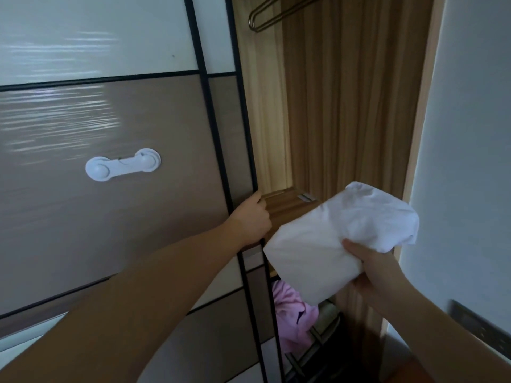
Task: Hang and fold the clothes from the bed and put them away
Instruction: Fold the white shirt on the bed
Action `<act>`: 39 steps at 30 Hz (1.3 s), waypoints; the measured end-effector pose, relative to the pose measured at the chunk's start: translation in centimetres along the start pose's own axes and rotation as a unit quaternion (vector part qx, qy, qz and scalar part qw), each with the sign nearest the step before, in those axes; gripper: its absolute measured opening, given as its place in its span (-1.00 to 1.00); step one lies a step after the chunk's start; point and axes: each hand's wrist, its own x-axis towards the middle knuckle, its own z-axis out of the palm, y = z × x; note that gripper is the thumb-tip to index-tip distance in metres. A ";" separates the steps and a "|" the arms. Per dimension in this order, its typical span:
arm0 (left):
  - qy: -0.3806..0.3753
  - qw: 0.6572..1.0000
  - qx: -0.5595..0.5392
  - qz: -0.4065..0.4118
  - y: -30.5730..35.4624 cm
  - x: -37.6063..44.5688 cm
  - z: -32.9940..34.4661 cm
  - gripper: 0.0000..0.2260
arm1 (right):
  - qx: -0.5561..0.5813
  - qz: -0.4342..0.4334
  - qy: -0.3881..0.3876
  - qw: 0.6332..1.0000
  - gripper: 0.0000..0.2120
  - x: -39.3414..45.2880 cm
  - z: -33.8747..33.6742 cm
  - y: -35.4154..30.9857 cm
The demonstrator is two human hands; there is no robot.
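The folded white garment (340, 244) is gripped in the right hand (376, 275), just before the open wardrobe. The sliding door's edge (250, 172) is clasped by the left hand (253, 221). If it is held by one end only, the fold could slump open.

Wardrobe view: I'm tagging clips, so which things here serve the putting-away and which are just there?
In use: folded white garment, right hand, left hand, sliding door.
Just there: white child lock, metal hanger, pink clothing, wall socket.
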 end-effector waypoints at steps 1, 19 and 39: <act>0.013 1.000 -0.002 -0.002 0.0 -0.1 0.2 -0.74 | 0.004 0.002 -0.003 1.000 -0.68 -0.3 0.3 0.1; -0.078 0.996 -0.021 -0.034 -2.4 -10.0 2.2 -0.74 | 0.002 0.058 0.020 0.998 -0.53 -1.8 4.6 5.6; 0.022 0.816 -0.504 -0.283 -2.6 -17.2 4.3 -0.49 | -0.011 0.080 -0.064 0.995 -0.35 -2.9 10.9 9.1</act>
